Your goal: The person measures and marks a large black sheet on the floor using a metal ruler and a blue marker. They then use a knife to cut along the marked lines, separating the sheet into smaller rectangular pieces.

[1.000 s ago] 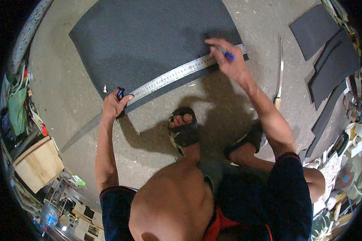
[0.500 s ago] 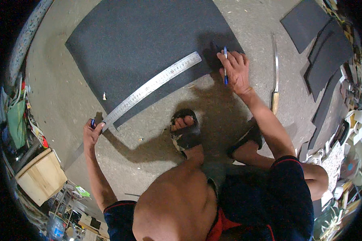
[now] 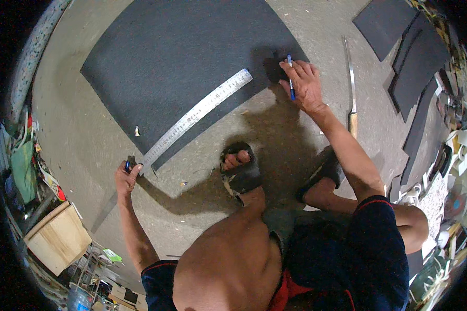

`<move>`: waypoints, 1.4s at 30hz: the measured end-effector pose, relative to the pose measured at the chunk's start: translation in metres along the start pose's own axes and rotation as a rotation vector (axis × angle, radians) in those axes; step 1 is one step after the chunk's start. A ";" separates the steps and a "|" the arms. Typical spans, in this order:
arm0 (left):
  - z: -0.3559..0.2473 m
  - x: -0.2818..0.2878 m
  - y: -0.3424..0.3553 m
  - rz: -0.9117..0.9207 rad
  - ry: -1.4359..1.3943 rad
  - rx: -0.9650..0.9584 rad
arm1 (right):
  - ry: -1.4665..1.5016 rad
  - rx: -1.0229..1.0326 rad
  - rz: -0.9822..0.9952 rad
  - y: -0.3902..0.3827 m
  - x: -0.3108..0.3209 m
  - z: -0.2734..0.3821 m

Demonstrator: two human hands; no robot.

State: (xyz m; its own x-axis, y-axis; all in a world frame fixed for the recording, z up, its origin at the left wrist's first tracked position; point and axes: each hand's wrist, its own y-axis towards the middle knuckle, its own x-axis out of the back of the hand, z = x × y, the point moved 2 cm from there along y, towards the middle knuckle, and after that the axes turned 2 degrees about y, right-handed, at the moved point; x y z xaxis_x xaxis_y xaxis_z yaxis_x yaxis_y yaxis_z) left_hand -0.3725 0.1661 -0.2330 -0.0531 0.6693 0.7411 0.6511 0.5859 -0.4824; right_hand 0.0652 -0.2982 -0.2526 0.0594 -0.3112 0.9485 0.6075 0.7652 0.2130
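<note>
A light wooden box [image 3: 59, 238] sits at lower left beside green and red clutter too small to make out. The right hand [image 3: 302, 85], arm stretched forward, pinches a blue pen [image 3: 290, 78] at the near edge of the dark grey sheet [image 3: 181, 57], the pen pointing away from the person. The left hand [image 3: 126, 175] is curled round a small dark object at the near end of the steel ruler [image 3: 197, 115], which lies diagonally across the sheet, far end up-right

Matt sheet, shiny ruler

We see a dark matt rough-grained sheet [image 3: 181, 67]; a bright brushed-metal ruler [image 3: 196, 115]; rough grey concrete floor [image 3: 88, 155].
</note>
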 end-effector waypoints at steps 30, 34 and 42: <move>-0.004 -0.018 0.005 0.023 0.024 -0.020 | 0.222 0.234 0.177 -0.005 -0.028 0.075; 0.004 -0.018 0.012 0.064 0.030 -0.023 | 0.218 0.223 0.223 0.000 -0.022 0.074; 0.010 -0.013 0.016 0.087 0.091 0.018 | 0.951 -0.019 0.190 0.067 0.004 0.075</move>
State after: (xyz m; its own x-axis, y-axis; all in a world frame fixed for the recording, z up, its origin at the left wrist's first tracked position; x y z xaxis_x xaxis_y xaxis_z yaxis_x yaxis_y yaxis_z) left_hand -0.3690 0.1718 -0.2552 0.0721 0.6740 0.7352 0.6364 0.5364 -0.5542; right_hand 0.0470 -0.2062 -0.2166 0.7687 -0.5151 0.3793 0.5337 0.8433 0.0636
